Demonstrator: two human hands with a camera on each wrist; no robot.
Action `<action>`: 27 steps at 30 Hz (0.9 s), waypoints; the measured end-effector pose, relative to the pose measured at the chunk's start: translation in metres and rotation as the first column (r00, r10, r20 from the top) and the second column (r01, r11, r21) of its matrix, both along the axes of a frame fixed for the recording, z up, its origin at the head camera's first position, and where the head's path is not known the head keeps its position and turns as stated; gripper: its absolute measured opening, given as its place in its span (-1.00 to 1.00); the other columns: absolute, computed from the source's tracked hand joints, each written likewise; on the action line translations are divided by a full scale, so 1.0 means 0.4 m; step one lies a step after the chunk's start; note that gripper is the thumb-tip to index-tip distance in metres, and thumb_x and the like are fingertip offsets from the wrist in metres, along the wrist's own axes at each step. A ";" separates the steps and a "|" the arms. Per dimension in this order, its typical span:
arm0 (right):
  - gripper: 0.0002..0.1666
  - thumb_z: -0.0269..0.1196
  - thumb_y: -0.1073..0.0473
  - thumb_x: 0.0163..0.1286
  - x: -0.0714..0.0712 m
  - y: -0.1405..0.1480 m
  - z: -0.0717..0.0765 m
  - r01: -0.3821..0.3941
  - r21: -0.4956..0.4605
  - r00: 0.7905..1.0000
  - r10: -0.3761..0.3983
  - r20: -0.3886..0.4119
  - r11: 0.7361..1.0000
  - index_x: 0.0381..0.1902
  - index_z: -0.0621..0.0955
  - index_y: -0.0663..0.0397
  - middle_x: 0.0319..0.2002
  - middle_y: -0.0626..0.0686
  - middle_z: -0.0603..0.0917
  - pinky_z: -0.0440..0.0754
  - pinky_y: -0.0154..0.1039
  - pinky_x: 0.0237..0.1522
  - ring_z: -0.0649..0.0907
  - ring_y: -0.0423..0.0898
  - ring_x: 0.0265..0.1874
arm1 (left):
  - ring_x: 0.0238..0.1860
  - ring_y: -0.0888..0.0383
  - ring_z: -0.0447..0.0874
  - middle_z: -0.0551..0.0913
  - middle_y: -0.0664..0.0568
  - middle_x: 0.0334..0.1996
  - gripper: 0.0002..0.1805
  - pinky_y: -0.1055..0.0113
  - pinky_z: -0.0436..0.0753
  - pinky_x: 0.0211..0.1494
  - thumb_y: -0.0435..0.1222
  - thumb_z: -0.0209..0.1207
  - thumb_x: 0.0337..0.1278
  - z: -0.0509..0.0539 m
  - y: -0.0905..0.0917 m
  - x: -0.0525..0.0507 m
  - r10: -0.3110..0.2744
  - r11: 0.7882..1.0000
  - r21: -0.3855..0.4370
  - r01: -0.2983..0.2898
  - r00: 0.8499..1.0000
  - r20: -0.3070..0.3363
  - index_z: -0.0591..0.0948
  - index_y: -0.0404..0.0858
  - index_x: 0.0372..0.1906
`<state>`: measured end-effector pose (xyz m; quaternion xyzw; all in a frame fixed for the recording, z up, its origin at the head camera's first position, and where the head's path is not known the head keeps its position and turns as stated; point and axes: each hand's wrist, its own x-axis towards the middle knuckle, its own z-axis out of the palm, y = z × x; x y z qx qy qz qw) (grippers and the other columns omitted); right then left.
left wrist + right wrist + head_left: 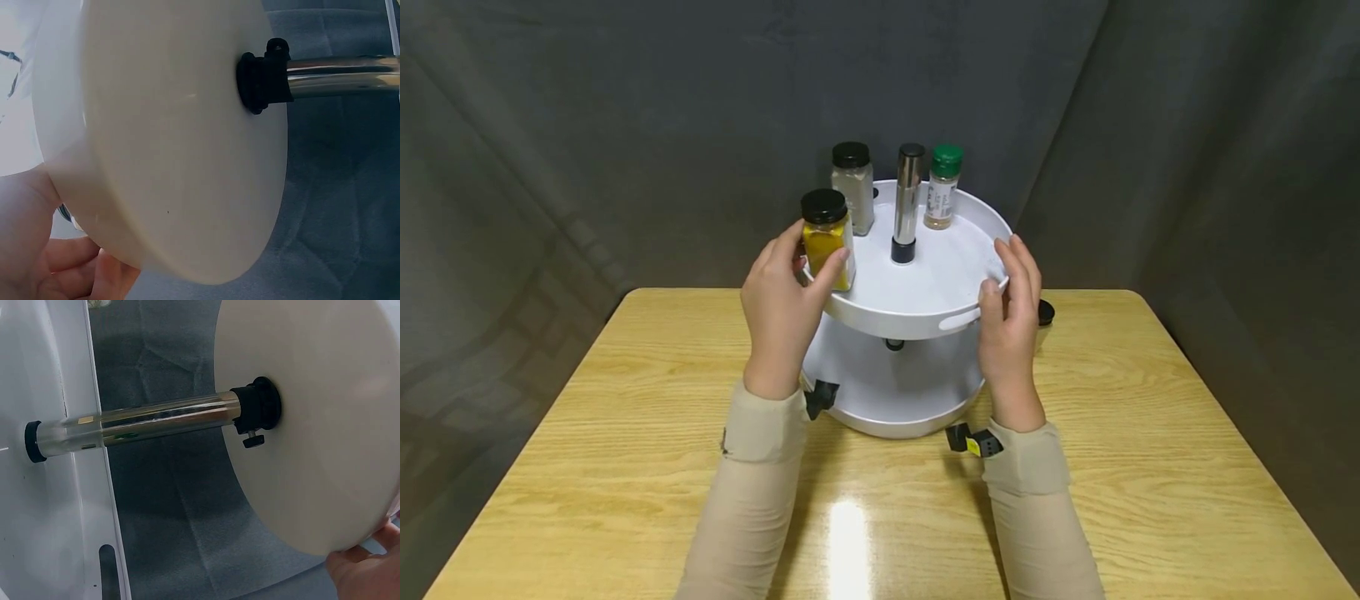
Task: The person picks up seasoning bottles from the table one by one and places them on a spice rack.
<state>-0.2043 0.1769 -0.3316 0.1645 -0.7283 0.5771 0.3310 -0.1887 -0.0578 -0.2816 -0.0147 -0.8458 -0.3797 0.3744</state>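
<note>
My left hand (782,287) pinches a square jar of yellow powder with a black lid (825,242) between thumb and fingers, at the left edge of the upper tray. My right hand (1011,329) grips the right rim of that white round upper tray (925,292), near its slot handle. In the left wrist view, fingers (72,265) lie against the tray's edge. From below, the right wrist view shows fingertips (356,555) at the rim. The jar is mostly hidden in both wrist views.
A grey-powder jar (853,192) and a green-capped spice bottle (943,190) stand on the upper tray around a metal post (907,196). Below is a lower white tray (891,392) on the wooden table (1150,467). A black lid (1046,313) shows behind my right hand.
</note>
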 end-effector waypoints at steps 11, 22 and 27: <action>-0.26 0.04 -0.09 0.48 0.003 -0.003 0.005 -0.009 -0.023 1.000 0.009 0.014 1.000 0.46 0.38 0.24 0.54 0.14 0.16 0.17 0.00 0.54 0.17 0.03 0.53 | 0.16 0.00 0.59 0.44 -0.27 0.20 -0.58 0.27 0.61 0.24 -0.34 0.17 0.40 -0.053 0.000 0.006 -0.113 0.981 0.128 0.148 0.962 -0.248 0.51 -0.45 0.26; -0.29 0.03 -0.05 0.47 0.005 -0.002 0.001 0.006 -0.007 1.000 -0.006 0.021 1.000 0.46 0.38 0.21 0.53 0.12 0.16 0.17 -0.04 0.54 0.17 0.00 0.52 | 0.43 -0.05 0.26 0.21 -0.26 0.44 -0.36 0.09 0.32 0.52 -0.10 -0.02 0.54 -0.072 -0.004 0.014 -0.168 0.960 0.217 0.175 0.985 -0.048 0.24 -0.40 0.49; -0.28 0.02 -0.07 0.47 -0.002 -0.001 0.001 0.017 0.000 1.000 -0.017 0.009 1.000 0.45 0.38 0.23 0.53 0.13 0.18 0.18 -0.05 0.54 0.18 0.01 0.52 | 0.52 -0.12 0.11 -0.01 -0.23 0.56 -0.09 -0.11 0.25 0.53 0.14 0.03 0.44 -0.058 -0.014 0.027 -0.284 0.942 0.231 0.242 0.944 0.170 0.00 -0.27 0.61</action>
